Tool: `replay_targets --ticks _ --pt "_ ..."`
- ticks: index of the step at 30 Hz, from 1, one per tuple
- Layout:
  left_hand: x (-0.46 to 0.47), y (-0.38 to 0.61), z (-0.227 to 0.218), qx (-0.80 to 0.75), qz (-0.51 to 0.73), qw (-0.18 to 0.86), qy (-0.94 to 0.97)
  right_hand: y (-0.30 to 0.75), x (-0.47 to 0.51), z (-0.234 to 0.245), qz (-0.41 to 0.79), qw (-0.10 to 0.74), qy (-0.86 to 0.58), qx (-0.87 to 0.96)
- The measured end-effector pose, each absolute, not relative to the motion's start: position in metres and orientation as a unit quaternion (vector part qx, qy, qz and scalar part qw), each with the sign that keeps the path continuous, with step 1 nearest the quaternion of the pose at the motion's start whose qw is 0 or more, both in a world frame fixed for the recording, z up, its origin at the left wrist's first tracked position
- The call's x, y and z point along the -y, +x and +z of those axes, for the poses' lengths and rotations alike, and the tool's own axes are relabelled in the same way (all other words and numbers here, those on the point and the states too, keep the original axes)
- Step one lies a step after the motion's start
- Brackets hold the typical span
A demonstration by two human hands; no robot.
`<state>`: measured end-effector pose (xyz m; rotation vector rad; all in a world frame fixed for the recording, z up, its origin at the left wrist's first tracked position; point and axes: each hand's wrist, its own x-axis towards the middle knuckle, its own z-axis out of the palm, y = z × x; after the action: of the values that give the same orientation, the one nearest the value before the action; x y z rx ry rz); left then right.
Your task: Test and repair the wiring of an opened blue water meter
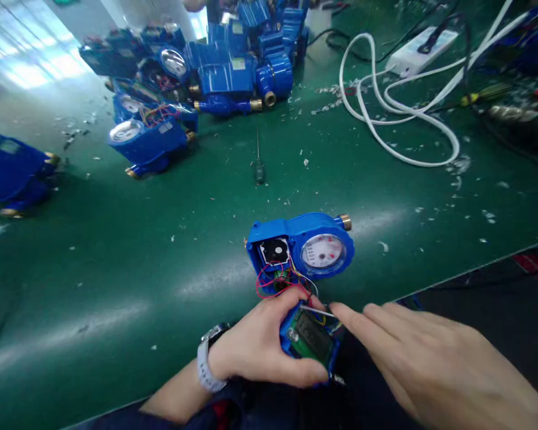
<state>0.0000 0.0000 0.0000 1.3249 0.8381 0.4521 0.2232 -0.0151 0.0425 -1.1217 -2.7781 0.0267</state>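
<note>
My left hand (269,343), with a watch on its wrist, grips a blue meter cover with a green circuit board and dark display (314,334) inside. My right hand (403,346) is closed around a thin metal rod-like tool (316,311), its handle hidden by the fingers. The tool's tip lies at the upper edge of the circuit board. Just beyond the hands sits a blue water meter (325,254) with a round white dial and an open compartment. Red, white and yellow wires (269,286) run from that compartment towards the cover.
A screwdriver (259,170) lies on the green tabletop (170,257). Several blue meters (228,74) crowd the back, and another (13,170) stands at far left. White cable (430,161) loops beside a power strip (421,51). Pale scraps are scattered around; the table edge runs close to me.
</note>
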Motion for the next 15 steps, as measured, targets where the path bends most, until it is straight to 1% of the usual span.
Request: replay_targets --ticks 5,15 --pt "0.001 0.000 0.001 -0.381 0.202 0.681 0.591 0.221 0.011 0.059 0.007 0.069 -0.368 0.927" --pt "0.001 0.000 0.003 -0.401 0.185 0.655 0.614 0.221 0.012 0.055 0.017 0.053 -0.367 0.929"
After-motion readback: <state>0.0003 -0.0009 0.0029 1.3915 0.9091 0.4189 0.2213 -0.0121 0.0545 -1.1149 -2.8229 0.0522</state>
